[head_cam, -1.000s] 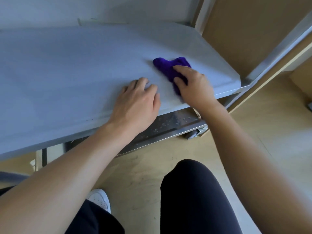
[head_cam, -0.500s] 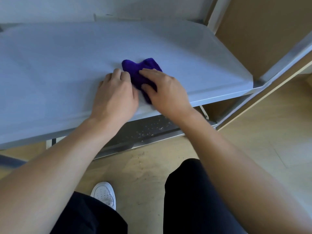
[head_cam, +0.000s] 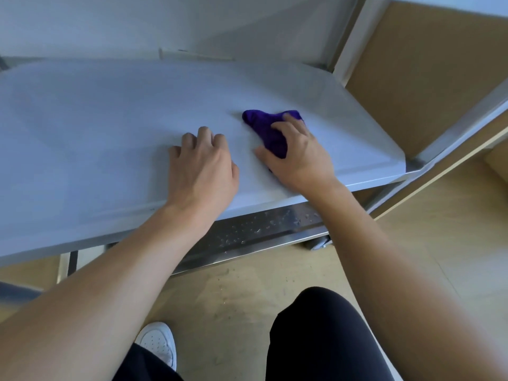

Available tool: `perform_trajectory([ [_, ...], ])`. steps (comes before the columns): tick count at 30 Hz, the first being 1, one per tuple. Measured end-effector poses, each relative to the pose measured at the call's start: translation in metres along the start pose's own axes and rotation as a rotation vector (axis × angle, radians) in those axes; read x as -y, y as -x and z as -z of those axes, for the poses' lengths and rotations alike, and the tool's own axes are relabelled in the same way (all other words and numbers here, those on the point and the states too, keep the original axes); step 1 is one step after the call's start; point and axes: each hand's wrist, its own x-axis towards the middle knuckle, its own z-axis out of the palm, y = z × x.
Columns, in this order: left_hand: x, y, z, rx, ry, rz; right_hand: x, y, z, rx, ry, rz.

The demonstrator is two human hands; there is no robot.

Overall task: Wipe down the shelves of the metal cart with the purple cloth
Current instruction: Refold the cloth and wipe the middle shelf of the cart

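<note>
Swept back rightward on the upper shelf [head_cam: 96, 119], gripped purple cloth [head_cam: 265, 130] in curled right hand [head_cam: 297, 158], rested left hand [head_cam: 203, 169] palm-down beside, holding nothing.

Cloth [head_cam: 265, 130] purple; shelf [head_cam: 110, 127] pale grey; floor [head_cam: 428, 229] light wood-tone; shoe [head_cam: 158, 342] white; trousers [head_cam: 324, 339] black.

**Cloth, lower shelf and caster only partly seen**

The right hand [head_cam: 299, 158] covers the near part of the purple cloth [head_cam: 265, 127], so its full outline is hidden. The upper shelf [head_cam: 110, 119] runs off the left edge and hides most of the lower shelf [head_cam: 261, 232], whose specks are too small to identify. The right forearm [head_cam: 384, 257] masks part of the caster [head_cam: 316, 244].
</note>
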Motion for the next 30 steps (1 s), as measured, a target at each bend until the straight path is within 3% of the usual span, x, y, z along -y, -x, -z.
perform_trajectory([
  [3,-0.002,-0.001,-0.003,-0.029,-0.003,0.003,-0.001,0.006,-0.001,-0.106,0.116,-0.049],
  [9,-0.006,0.000,-0.006,-0.053,0.010,-0.008,0.006,0.000,0.013,-0.095,0.180,-0.051],
  [11,-0.004,0.001,-0.006,-0.061,0.008,-0.008,0.008,-0.007,0.022,-0.116,-0.045,-0.071],
  [14,-0.005,0.001,-0.005,-0.050,0.008,-0.007,0.006,-0.021,0.033,-0.093,-0.710,-0.367],
  [15,-0.005,0.002,-0.006,-0.047,0.008,-0.007,0.003,-0.024,0.034,-0.069,-0.811,-0.444],
  [17,-0.005,0.002,-0.006,-0.050,0.009,-0.007,-0.006,-0.026,0.034,-0.014,-0.712,-0.502],
  [20,-0.005,0.002,-0.007,-0.060,-0.001,-0.008,-0.016,-0.024,0.030,-0.144,-0.523,-0.389],
  [22,-0.006,0.003,-0.008,-0.075,-0.006,-0.013,-0.014,-0.022,0.023,-0.258,-0.341,-0.159],
  [24,-0.006,0.003,-0.010,-0.094,-0.015,-0.021,-0.010,-0.025,0.007,-0.140,-0.120,0.018],
  [26,-0.006,0.004,-0.011,-0.106,-0.027,-0.029,0.001,-0.024,-0.008,0.057,0.039,0.061],
  [30,-0.007,0.005,-0.010,-0.112,-0.049,-0.027,0.039,-0.031,-0.023,0.126,0.048,0.282],
])
